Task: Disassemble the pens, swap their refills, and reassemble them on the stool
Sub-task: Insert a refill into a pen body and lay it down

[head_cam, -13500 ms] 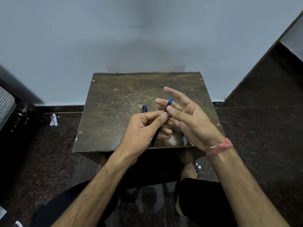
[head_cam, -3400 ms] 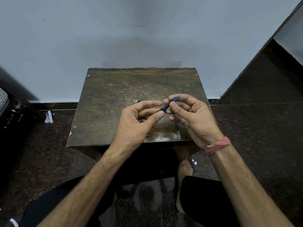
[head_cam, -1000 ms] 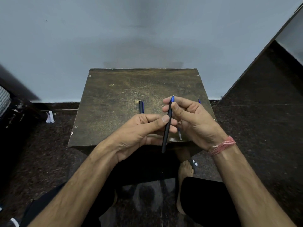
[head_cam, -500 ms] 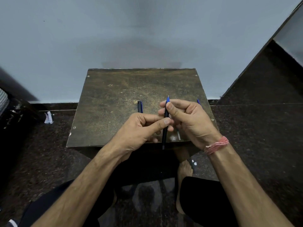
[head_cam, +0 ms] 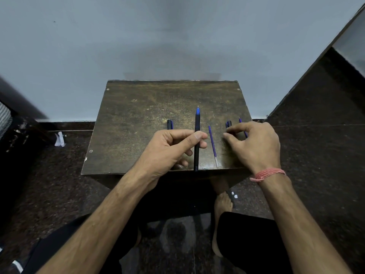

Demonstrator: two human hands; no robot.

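Note:
My left hand [head_cam: 169, 149] pinches a black pen [head_cam: 197, 139] with a blue tip, held over the brown stool [head_cam: 138, 115] and pointing away from me. A loose blue refill [head_cam: 213, 145] lies on the stool just right of it. My right hand [head_cam: 254, 145] hovers at the stool's right side, thumb and forefinger curled onto the near end of a short black pen part [head_cam: 228, 124] lying there. A thin blue piece [head_cam: 241, 123] shows behind that hand, mostly hidden. Another black pen part [head_cam: 169, 124] lies behind my left hand.
The stool stands against a pale wall [head_cam: 177, 36]. Dark speckled floor [head_cam: 316, 155] surrounds it, with a scrap of white paper [head_cam: 59, 139] at the left. My knees and a bare foot [head_cam: 223, 204] are below the stool's front edge.
My right hand has let go of the black pen and moved right to the short black part. My left hand now holds the pen alone, lower over the stool.

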